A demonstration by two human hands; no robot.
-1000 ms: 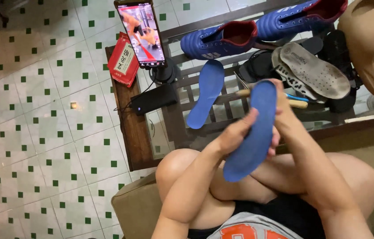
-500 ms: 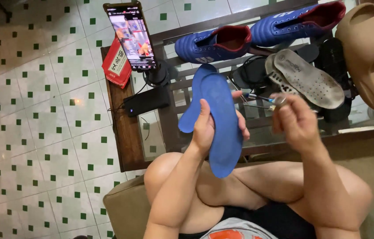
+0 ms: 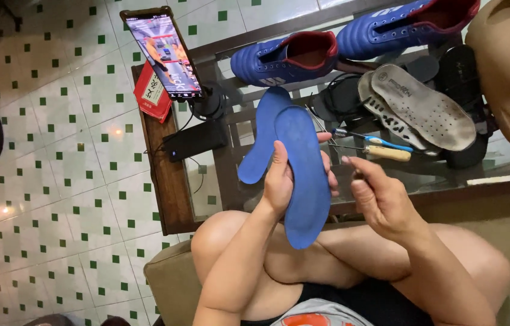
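Note:
My left hand (image 3: 280, 178) is closed on a long blue insole (image 3: 304, 181) and holds it upright over my knees, its smooth side facing me. To the right of the insole, a little apart from it, my right hand (image 3: 380, 198) has its fingertips pinched together; whether something thin sits between them is unclear. A second blue insole (image 3: 259, 148) lies on the glass table (image 3: 508, 163) just behind the held one. Two blue shoes (image 3: 285, 57) with red linings stand at the table's far edge.
A phone (image 3: 161, 51) on a stand, a red box (image 3: 152, 93) and a black power bank (image 3: 197, 140) sit at the table's left end. Grey worn insoles (image 3: 424, 105), a blue-handled tool (image 3: 387, 143), a wooden-handled tool (image 3: 390, 154), black sandals and a tan sandal (image 3: 508, 72) lie to the right. Tiled floor is on the left.
My right hand has let go of the blue insole, reached toward the tools and drawn back pinched. My left hand alone now holds the insole, shifted left and upright.

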